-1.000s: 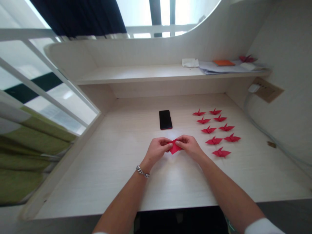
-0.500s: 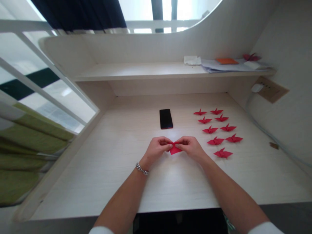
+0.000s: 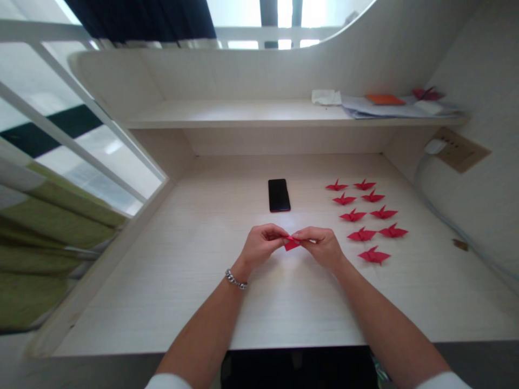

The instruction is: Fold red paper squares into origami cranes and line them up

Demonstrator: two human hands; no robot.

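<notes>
A small folded piece of red paper [image 3: 291, 243] hangs just above the pale wooden desk [image 3: 203, 281], pinched from both sides. My left hand [image 3: 260, 246], with a metal bracelet on its wrist, grips its left edge with closed fingers. My right hand [image 3: 321, 246] grips the right edge the same way. Most of the paper is hidden between my fingers. To the right of my hands, several finished red paper cranes [image 3: 367, 216] lie in two rows on the desk.
A black phone [image 3: 279, 195] lies face up beyond my hands. The shelf above [image 3: 243, 113] carries papers [image 3: 389, 109], an orange pad [image 3: 384, 99] and another red crane [image 3: 426, 94]. A wall socket with a cable [image 3: 436, 147] is on the right; a white railing [image 3: 81, 156] runs along the left.
My hands have closed more tightly round the red paper, so less of it shows than before. The view has shifted slightly.
</notes>
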